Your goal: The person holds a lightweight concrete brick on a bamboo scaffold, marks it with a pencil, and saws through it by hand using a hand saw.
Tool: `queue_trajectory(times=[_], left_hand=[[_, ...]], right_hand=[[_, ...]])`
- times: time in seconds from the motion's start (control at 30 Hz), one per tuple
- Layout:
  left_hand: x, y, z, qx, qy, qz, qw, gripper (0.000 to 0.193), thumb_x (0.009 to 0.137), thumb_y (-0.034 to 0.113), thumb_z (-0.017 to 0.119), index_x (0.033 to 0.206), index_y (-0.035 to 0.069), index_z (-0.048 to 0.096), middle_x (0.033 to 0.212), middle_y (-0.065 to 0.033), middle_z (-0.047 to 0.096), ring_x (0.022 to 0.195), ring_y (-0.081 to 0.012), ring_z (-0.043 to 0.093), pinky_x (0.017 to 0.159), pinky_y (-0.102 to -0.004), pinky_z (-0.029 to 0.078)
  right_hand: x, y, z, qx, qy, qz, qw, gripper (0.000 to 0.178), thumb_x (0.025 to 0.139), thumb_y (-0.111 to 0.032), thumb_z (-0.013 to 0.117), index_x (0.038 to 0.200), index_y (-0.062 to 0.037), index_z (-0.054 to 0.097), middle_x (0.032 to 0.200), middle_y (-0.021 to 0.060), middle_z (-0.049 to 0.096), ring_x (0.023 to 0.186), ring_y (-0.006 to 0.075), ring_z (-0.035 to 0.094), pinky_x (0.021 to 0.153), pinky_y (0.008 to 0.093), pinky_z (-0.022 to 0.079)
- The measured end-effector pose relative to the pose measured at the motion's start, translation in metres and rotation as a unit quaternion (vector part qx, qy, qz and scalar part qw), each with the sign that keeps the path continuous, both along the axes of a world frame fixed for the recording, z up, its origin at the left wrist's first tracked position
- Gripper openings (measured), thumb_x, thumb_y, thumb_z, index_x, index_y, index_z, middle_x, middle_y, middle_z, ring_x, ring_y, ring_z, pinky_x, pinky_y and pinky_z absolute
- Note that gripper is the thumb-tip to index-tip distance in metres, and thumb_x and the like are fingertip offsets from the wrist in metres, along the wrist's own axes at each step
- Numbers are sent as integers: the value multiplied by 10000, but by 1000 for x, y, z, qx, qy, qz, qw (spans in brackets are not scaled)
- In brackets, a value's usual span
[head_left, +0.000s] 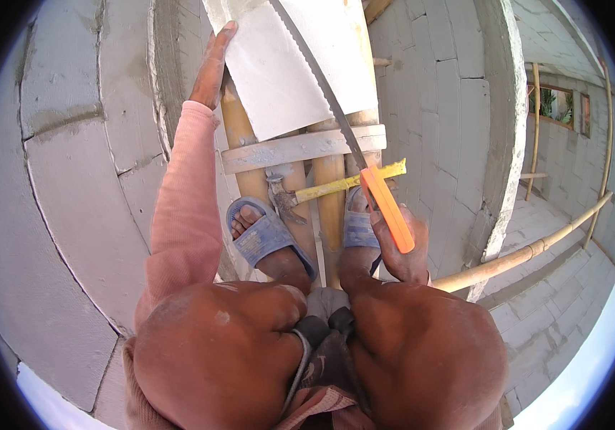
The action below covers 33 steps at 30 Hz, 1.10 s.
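A white block (271,79) lies on bamboo poles at the top middle. My left hand (213,69) rests flat along its left side, fingers stretched toward the far end. Closed round the orange handle of a handsaw (387,209) is my right hand (409,252), low and right of the block. The toothed blade slants up and left across the block's top face, its far tip cut off by the frame edge. Whether the teeth sit in a cut I cannot tell. A claw hammer (332,188) with a yellow handle lies by my feet, just behind the saw handle.
A wooden crosspiece (307,148) spans the bamboo poles (329,208) beneath my blue sandals. Grey block walls rise left (78,193) and right (436,143). A bamboo rail (529,251) runs along the right, with a window opening (556,104) beyond.
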<state>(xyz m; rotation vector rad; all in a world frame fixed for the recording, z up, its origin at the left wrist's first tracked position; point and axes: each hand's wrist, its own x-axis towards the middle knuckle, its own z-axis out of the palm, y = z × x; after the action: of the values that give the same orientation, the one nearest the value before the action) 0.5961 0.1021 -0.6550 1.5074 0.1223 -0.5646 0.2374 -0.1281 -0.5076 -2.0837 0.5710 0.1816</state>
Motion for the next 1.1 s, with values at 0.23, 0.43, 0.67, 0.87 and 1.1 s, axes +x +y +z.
queue_trajectory(times=[0.23,0.43,0.67,0.87,1.1], left_hand=[[-4,-13,12,11,-16,7,1000,968,896,666,627,1572,33,345,1534,-180,438,1425,-303,414,1206,-402,300],[0,0,8,3,-35,-1,999,974,910,660,642,1587,33,331,1531,-150,443,1393,-264,454,1183,-396,343],[-8,-13,24,2,3,35,999,926,914,637,657,1559,38,373,1495,-148,481,1369,-262,477,1164,-386,359],[-10,-18,23,-43,32,33,998,866,921,616,658,1528,47,417,1467,-132,515,1342,-250,509,1162,-395,367],[-8,-11,10,48,-60,25,997,1018,887,661,629,1615,31,298,1507,-191,485,1401,-299,461,1185,-399,338]], right_hand=[[27,3,8,3,-32,-14,999,181,978,-171,696,950,1,646,708,82,564,609,150,533,584,312,456],[91,6,9,67,-9,-13,998,140,959,-146,674,977,-7,662,779,142,666,630,281,660,602,379,523],[68,11,7,51,-69,-18,996,177,975,-155,694,957,16,650,689,36,551,613,98,495,565,295,434],[116,7,8,64,-44,-17,997,167,958,-137,673,892,8,623,687,127,612,592,247,639,579,361,502],[86,6,3,74,-59,-20,995,208,983,-187,697,1006,18,669,698,43,555,617,129,463,580,297,429]])
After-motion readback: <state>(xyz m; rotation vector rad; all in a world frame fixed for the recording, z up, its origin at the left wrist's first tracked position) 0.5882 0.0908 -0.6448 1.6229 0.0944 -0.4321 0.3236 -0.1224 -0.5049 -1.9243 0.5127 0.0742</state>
